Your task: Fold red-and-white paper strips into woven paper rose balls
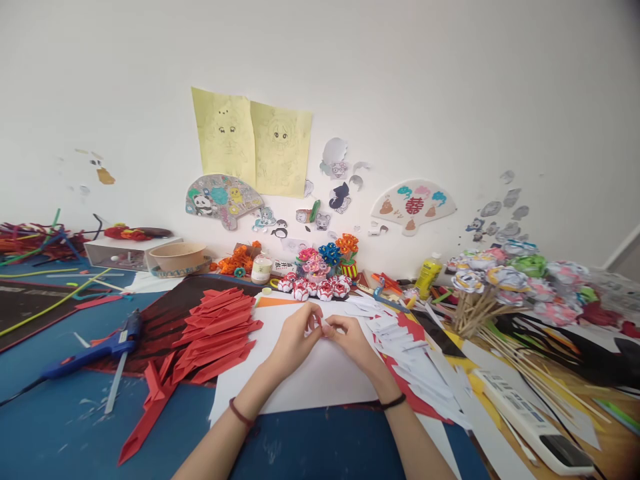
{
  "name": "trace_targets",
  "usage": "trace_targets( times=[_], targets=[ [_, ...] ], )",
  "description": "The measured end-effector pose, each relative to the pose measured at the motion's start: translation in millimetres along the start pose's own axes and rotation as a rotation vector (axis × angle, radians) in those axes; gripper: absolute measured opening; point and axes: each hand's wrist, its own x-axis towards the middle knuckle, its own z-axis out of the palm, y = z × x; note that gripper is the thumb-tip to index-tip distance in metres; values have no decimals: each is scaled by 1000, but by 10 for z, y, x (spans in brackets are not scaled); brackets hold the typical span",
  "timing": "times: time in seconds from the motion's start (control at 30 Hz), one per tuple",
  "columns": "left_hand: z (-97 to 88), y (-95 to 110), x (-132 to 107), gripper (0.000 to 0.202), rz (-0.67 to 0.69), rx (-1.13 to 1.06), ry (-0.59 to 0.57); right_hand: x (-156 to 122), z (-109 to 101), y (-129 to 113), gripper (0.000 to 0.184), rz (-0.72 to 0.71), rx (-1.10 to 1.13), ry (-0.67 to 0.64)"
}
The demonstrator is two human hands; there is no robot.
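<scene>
Both hands meet above a white paper sheet (320, 383) in the middle of the table. My left hand (299, 332) pinches a small red-and-white piece (318, 325) that looks like folded paper, mostly covered by the fingers. My right hand (349, 339) has its fingertips closed on the same piece from the other side. Left of the sheet lies a stack of folded red paper strips (215, 330). Folded white paper strips (405, 350) are spread to the right of it. Just beyond the hands stand several red-and-white paper flowers (320, 288).
A blue glue gun (95, 353) lies at left, its cord running off the edge. Behind are a tan bowl (179, 257) and a yellow bottle (428, 277). Paper flowers on sticks (470, 300) and a white tool with a black end (535, 423) lie at right.
</scene>
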Motion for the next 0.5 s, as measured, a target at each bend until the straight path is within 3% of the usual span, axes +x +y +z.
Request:
trace_targets(
  times=[0.17, 0.27, 0.5],
  targets=[
    [-18, 8, 22, 17, -27, -100, 89, -6, -41, 5, 30, 100, 175, 52],
    [-28, -4, 36, 16, -65, -175, 161, -8, -74, 34, 37, 171, 259, 138],
    [44, -62, 41, 10, -192, -400, 259, 7, -80, 23, 34, 131, 555, 266]
  ],
)
